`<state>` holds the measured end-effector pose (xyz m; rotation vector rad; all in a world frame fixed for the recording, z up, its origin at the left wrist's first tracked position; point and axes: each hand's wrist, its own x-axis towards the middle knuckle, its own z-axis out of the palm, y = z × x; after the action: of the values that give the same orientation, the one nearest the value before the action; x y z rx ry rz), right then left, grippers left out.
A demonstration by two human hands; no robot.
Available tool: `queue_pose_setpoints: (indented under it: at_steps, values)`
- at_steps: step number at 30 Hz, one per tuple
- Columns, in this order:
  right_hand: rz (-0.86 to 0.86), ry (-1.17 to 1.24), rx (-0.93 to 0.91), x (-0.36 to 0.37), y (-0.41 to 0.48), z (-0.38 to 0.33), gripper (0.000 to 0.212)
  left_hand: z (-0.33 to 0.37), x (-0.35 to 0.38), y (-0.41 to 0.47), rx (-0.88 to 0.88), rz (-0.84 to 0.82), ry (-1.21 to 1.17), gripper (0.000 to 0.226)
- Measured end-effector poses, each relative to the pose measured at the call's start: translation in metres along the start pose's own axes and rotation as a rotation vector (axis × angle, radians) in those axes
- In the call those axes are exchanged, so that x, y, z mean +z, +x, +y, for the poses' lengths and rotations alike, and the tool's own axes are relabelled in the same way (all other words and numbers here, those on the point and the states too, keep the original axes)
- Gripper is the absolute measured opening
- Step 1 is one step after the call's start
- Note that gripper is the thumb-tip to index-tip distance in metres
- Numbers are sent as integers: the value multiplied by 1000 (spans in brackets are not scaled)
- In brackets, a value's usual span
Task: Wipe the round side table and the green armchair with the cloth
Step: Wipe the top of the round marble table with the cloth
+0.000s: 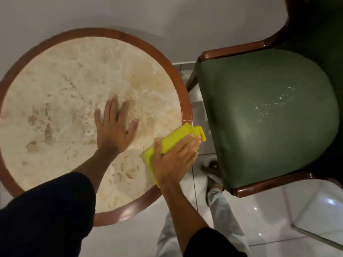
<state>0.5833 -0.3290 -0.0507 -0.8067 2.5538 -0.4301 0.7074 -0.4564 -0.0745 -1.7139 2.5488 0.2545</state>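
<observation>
The round side table (61, 75) has a beige marble top inside a reddish wooden rim. My left hand (114, 127) lies flat on the marble near the middle, fingers spread, holding nothing. My right hand (174, 160) presses a folded yellow cloth (178, 136) against the table's right edge, where the cloth overhangs the rim. The green armchair (267, 115) stands right of the table, its padded seat facing me, with pale specks on the right part of the seat.
A white wall runs behind the table and chair. The chair's wooden arms (237, 51) frame the seat. Glossy white floor tiles (259, 210) show between and below the furniture, with my leg and foot (213, 182) in the gap.
</observation>
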Motion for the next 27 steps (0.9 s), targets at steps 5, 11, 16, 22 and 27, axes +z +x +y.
queue_pose_setpoints:
  at_steps: [5, 11, 16, 22, 27]
  values:
    - [109, -147, -176, 4, 76, -20, 81, -11, 16, 4, 4, 83, 32, 65]
    - [40, -296, -509, 13, 176, -94, 65, -11, 20, 2, -15, 138, 25, 59]
    - [-62, -414, -837, 24, 192, -135, 59, -9, 18, 3, -27, 167, -25, 58]
    - [-228, -394, -1108, 15, 114, -62, 61, -7, 12, 2, -179, 176, -35, 55]
    - [-268, -304, -1042, -8, 66, 8, 62, -9, 14, 3, -165, 130, -49, 56]
